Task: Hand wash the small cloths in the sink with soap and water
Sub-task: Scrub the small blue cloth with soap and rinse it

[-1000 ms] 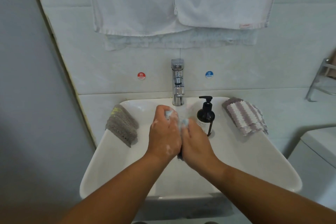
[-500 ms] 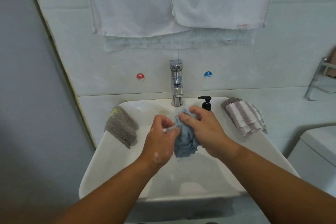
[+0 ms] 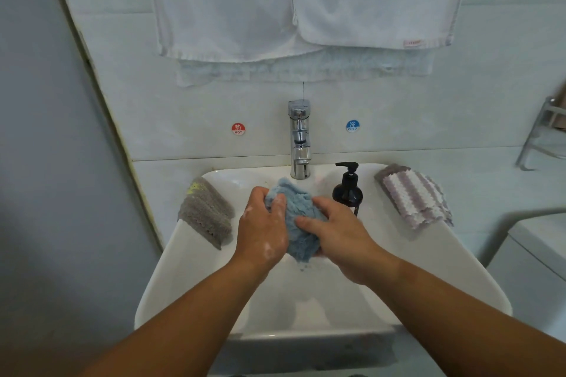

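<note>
Both hands are bunched around the blue cloth (image 3: 295, 217) over the sink (image 3: 309, 303), left hand (image 3: 263, 229) and right hand (image 3: 340, 236) gripping it, suds on the left. Grey cloth (image 3: 205, 213) and striped cloth (image 3: 413, 196) sit on the rim.

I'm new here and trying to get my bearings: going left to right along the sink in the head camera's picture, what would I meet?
grey cloth → left hand → blue cloth → right hand → striped cloth
</note>
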Motion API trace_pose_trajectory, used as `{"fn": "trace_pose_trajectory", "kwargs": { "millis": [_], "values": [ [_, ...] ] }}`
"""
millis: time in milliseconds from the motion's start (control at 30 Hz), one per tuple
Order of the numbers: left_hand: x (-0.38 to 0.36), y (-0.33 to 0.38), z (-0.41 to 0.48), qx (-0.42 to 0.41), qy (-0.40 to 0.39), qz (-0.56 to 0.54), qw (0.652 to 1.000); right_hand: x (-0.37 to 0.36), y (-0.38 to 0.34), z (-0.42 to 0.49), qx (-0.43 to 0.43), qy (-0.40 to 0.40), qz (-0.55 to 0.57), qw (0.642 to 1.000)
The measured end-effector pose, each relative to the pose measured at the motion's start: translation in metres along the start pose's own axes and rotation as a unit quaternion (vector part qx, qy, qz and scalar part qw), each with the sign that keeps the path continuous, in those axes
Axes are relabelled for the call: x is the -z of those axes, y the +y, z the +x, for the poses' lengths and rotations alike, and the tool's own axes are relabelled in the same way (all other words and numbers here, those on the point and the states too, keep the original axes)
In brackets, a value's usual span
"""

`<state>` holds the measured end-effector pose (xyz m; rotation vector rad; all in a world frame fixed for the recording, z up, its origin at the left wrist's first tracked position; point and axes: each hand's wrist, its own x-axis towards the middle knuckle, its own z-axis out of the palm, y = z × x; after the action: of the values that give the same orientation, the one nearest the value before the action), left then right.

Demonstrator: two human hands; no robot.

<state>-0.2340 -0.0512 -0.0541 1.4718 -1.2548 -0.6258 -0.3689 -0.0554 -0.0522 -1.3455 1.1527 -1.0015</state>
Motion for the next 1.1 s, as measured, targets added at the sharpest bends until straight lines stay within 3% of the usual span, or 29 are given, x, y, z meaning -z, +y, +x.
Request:
{"fn": "trace_pose_trajectory", "kwargs": {
  "millis": [167, 400, 500, 633, 700, 767, 867, 967, 1100],
  "values": [
    [0.001, 0.004, -0.004, -0.026, -0.036, -0.01, 0.999, 0.0, -0.004, 0.001, 0.049, 0.051, 0.076, 0.995],
    [-0.012, 0.006, -0.019, -0.038, -0.084, -0.01, 0.996, -0.006, -0.004, 0.008, 0.063, 0.165, 0.02, 0.984],
    [-0.012, 0.01, -0.011, -0.041, -0.041, 0.008, 0.998, -0.016, 0.003, 0.001, 0.055, 0.14, -0.073, 0.986],
    [-0.009, 0.009, -0.005, -0.012, -0.009, 0.016, 1.0, -0.022, -0.002, -0.009, 0.153, 0.131, -0.203, 0.958],
    [-0.015, 0.006, -0.014, -0.012, -0.047, -0.022, 0.999, -0.015, -0.01, 0.0, 0.167, 0.166, -0.202, 0.951],
    [-0.019, 0.008, -0.023, -0.021, -0.062, -0.033, 0.997, -0.009, -0.01, 0.011, 0.127, 0.19, -0.189, 0.955],
    [-0.015, 0.016, -0.017, -0.036, -0.036, -0.018, 0.999, -0.014, 0.007, 0.006, 0.085, 0.145, -0.18, 0.969],
    [-0.011, 0.016, -0.006, -0.002, -0.002, 0.009, 1.0, -0.023, 0.004, -0.012, 0.123, 0.103, -0.162, 0.974],
    [-0.018, 0.013, -0.018, 0.023, -0.05, -0.044, 0.998, -0.012, -0.014, 0.003, 0.16, 0.182, -0.185, 0.953]
  ]
}}
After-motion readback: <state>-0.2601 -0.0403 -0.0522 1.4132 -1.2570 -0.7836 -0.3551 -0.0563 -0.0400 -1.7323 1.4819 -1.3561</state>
